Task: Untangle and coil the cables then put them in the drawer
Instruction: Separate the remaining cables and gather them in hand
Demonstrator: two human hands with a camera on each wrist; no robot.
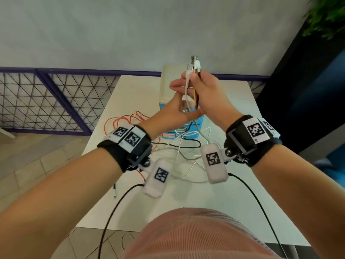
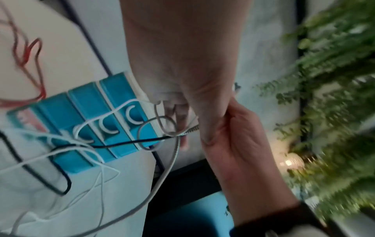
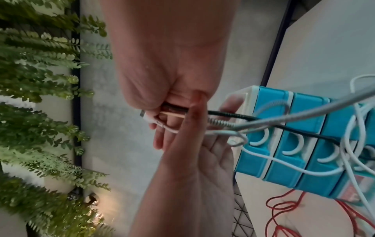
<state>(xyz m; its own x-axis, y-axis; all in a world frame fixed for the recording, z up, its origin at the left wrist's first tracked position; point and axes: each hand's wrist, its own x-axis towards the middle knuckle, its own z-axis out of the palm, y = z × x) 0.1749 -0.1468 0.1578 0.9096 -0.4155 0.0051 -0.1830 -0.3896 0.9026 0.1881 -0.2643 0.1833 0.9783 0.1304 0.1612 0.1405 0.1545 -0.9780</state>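
Note:
Both hands are raised over the white table in front of the blue drawer unit (image 1: 197,126). My right hand (image 1: 207,94) grips a bundle of cable ends (image 1: 194,66), white and gold-black plugs that stick up from its fist. My left hand (image 1: 177,105) lies against the same cables just below, fingers straight, thumb across them and touching the right hand. From the hands the white, grey braided and black cables hang down into a tangle (image 1: 179,146) on the table. In the right wrist view the cables (image 3: 219,123) pass between the left hand's thumb and palm (image 3: 194,160). The drawers look closed.
A loose red cable (image 1: 119,120) lies on the table (image 1: 242,202) left of the drawer unit. Black wires (image 1: 112,212) run from the wrist cameras off the near edge. A mesh railing (image 1: 46,101) stands to the left, a plant (image 1: 326,15) at the upper right.

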